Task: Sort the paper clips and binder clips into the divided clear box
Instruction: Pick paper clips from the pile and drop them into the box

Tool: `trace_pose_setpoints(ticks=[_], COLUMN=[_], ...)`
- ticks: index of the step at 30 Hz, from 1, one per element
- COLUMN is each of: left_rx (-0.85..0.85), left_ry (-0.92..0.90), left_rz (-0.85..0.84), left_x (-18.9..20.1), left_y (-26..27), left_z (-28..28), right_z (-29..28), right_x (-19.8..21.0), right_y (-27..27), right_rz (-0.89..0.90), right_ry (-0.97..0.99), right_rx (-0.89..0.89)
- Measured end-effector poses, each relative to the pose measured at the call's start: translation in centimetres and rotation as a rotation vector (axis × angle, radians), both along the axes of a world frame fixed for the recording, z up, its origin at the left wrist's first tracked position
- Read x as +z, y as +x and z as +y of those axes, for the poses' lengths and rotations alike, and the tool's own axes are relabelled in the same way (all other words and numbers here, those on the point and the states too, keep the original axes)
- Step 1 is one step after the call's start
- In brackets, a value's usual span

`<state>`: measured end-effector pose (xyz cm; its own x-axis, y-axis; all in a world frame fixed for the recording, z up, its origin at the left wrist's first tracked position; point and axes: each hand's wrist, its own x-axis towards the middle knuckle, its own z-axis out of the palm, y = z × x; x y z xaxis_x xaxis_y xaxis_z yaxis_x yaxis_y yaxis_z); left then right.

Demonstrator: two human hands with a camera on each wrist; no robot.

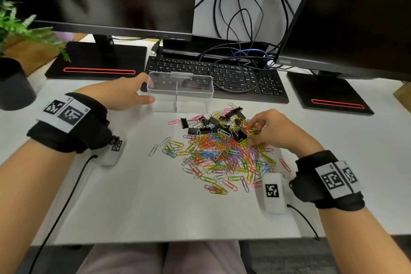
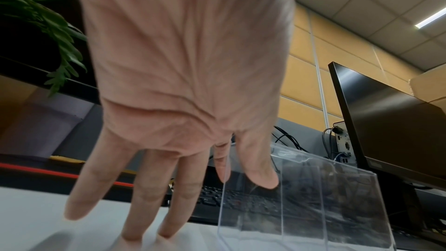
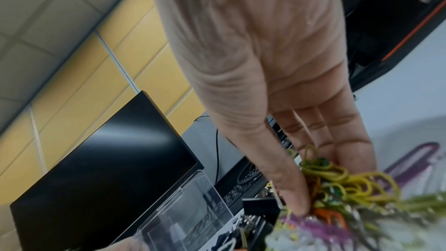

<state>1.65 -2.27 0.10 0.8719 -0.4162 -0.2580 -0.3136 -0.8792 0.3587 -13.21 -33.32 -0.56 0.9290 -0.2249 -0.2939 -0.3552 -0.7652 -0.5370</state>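
Observation:
The divided clear box (image 1: 191, 98) (image 2: 337, 207) (image 3: 193, 207) stands on the white desk in front of the keyboard, and both its compartments look empty. My left hand (image 1: 148, 88) (image 2: 243, 178) is at its left end with straight fingers, the thumb touching the near wall and the index finger at the far corner. A heap of coloured paper clips (image 1: 224, 155) (image 3: 337, 178) lies just in front of the box, with black binder clips (image 1: 213, 121) (image 3: 260, 205) along its far side. My right hand (image 1: 252, 132) (image 3: 321, 188) is curled into the heap's right side and pinches several paper clips.
A black keyboard (image 1: 222, 73) lies right behind the box. Two monitor stands (image 1: 97, 60) (image 1: 329, 93) flank it, with tangled cables (image 1: 244, 18) between. A potted plant (image 1: 13, 82) stands at the far left. Stray clips (image 1: 155, 149) lie left of the heap.

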Motion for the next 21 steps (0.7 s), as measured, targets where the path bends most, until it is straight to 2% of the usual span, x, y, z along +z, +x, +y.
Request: trace_pose_setpoints(ticks=[13,21], left_rx=[-0.005,-0.006], left_ry=[0.002,-0.008], left_rz=[0.011,0.023], left_x=[0.2,0.2], left_y=[-0.1,-0.2], left_z=[0.0,0.1], right_z=[-0.9,-1.5], right_x=[0.5,1.2], right_y=[0.2,-0.2], right_rz=[-0.174,-0.349], right_ry=[-0.003,0.228], right_rx=[-0.104,-0.232])
